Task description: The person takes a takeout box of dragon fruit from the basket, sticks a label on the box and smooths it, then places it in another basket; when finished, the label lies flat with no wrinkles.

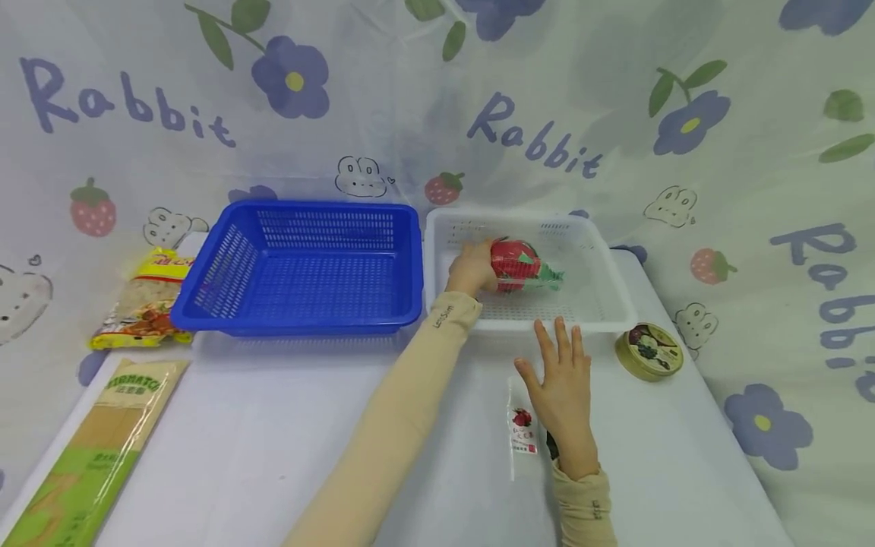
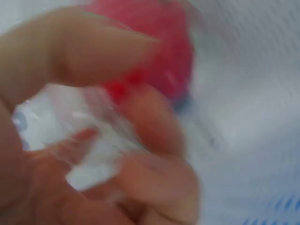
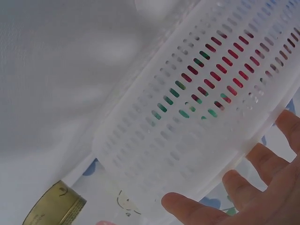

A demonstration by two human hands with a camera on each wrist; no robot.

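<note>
The left hand point(image 1: 472, 270) reaches into the white basket point(image 1: 519, 327), which stands toward the worktop's point(image 1: 246, 425) far edge, right of the middle; its thumb and fingers curl round one end of the red fruit point(image 1: 514, 262) with green tips, which lies inside against the floor. The left wrist view is blurred, but clear film seems to lie under those fingers, so the likeliest fault is a slip: if the grip is on loose wrapping rather than the body, the heavier far end could sag, swing or drop. The green tips could also catch on the basket's wall if the lift were low or slanted. The right hand point(image 1: 566, 387) is spread wide, holding nothing, its fingertips near the basket's front wall; a careless nudge there might shove the basket toward the far edge or knock the round tin point(image 1: 649, 352) nearer the right edge. Below that hand a flat clear packet point(image 1: 523, 433) lies toward the near edge, beside a dark thing mostly hidden by the wrist, and a dragging sleeve could shift either one.
</note>
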